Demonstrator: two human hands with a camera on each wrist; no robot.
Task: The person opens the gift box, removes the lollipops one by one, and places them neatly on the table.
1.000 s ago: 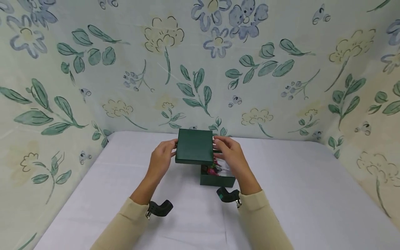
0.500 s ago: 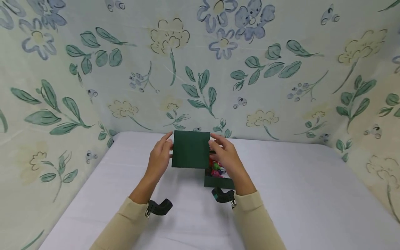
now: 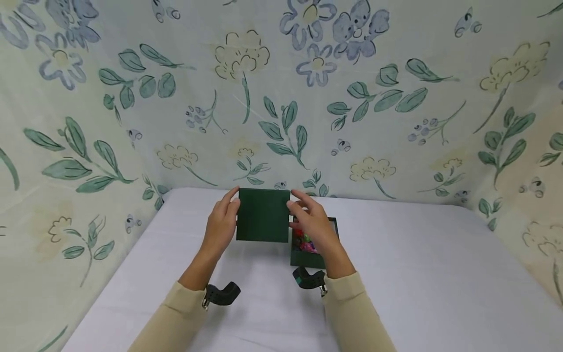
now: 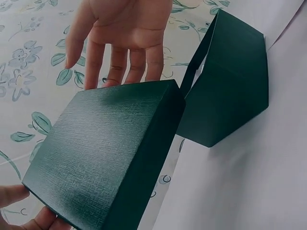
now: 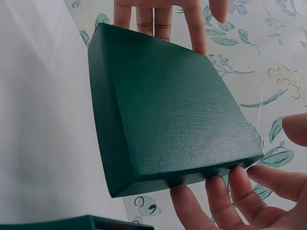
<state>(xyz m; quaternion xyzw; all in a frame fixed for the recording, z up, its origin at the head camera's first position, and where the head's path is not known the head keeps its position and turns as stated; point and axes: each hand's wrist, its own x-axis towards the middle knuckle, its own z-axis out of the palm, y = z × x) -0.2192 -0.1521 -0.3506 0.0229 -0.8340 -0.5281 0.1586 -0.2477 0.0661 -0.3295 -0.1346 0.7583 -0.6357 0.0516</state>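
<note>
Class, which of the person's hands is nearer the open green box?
Right. The right hand is at the right edge of the lid, partly covering the box in the head view; the left hand is at the lid's left edge, farther away.

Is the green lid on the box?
No, the left hand and right hand hold the lid in the air, leaving the box open.

Left grip [image 3: 221, 221] faces right grip [image 3: 314, 222]; partly cropped fingers [image 5: 194, 24] seem nearly straight.

Floral backdrop [image 3: 308, 107] behind white table [image 3: 418, 274]
</note>
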